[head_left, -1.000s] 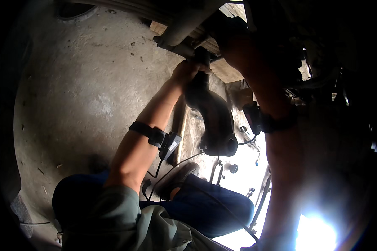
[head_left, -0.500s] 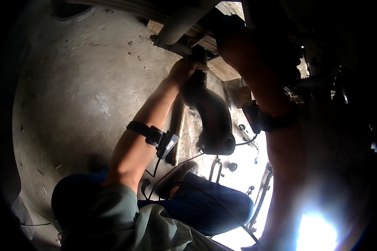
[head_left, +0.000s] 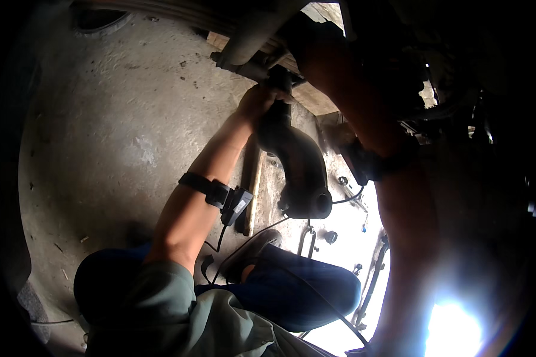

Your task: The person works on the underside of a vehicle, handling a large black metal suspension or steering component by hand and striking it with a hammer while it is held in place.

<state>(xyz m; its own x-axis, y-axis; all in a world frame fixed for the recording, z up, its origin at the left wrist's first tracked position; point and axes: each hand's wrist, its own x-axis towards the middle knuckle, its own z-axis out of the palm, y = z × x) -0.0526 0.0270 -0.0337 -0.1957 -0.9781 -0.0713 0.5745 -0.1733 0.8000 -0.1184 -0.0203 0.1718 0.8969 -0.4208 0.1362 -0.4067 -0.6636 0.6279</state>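
Observation:
My left hand (head_left: 259, 100) is closed around the upper, narrow end of a dark, S-curved pipe-like part (head_left: 307, 166). The part hangs downward from there, and its thick lower end has a round opening at one side. Above it, a thick grey tube (head_left: 253, 35) and dark metalwork cross the top of the view. My right hand (head_left: 317, 50) reaches up into deep shadow, just right of that tube. Its fingers are lost in the dark, so what it touches cannot be made out.
Long wooden pieces (head_left: 254, 196) lie below the left wrist. Small loose parts (head_left: 330, 237) and a long dark rod (head_left: 372, 285) are on the bright floor. Thin cables (head_left: 315, 288) run across my leg. Strapped boxes (head_left: 237, 205) sit on both forearms. Dark machinery fills the right.
My right hand and forearm have shifted slightly up and to the left. My left hand keeps its grip, and the curved part has barely moved.

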